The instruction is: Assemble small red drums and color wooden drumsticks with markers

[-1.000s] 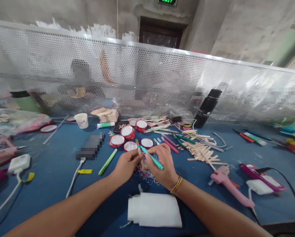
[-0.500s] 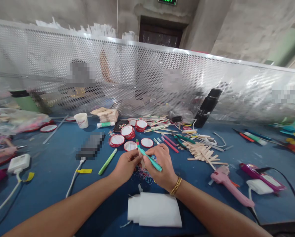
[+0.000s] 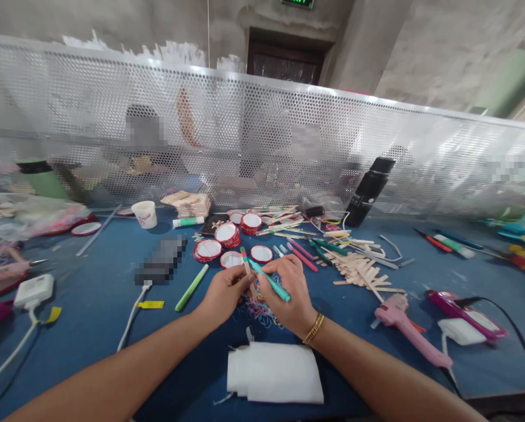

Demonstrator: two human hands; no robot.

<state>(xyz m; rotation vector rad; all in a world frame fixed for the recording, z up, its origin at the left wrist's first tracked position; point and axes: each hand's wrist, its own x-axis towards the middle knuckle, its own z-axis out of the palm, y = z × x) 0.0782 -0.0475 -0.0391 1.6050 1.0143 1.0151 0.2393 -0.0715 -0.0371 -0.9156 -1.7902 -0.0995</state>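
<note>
My left hand pinches a wooden craft stick that stands nearly upright, its upper end coloured green and red. In my right hand is a turquoise marker, its tip close to the stick; whether they touch I cannot tell. Below both hands lies a tangle of coloured rubber bands, partly hidden by the fingers. Beyond the hands are red-rimmed round lids, some stacked. To the left rests a light green marker.
A folded white cloth lies nearest me. Plain craft sticks are heaped on the right, before a pink glue gun. A phone with cable and a paper cup sit left. Behind stands a perforated metal panel and a black bottle.
The turquoise marker has shifted slightly down and right, its tip moving lower along the craft stick. My left hand still holds the stick in nearly the same place.
</note>
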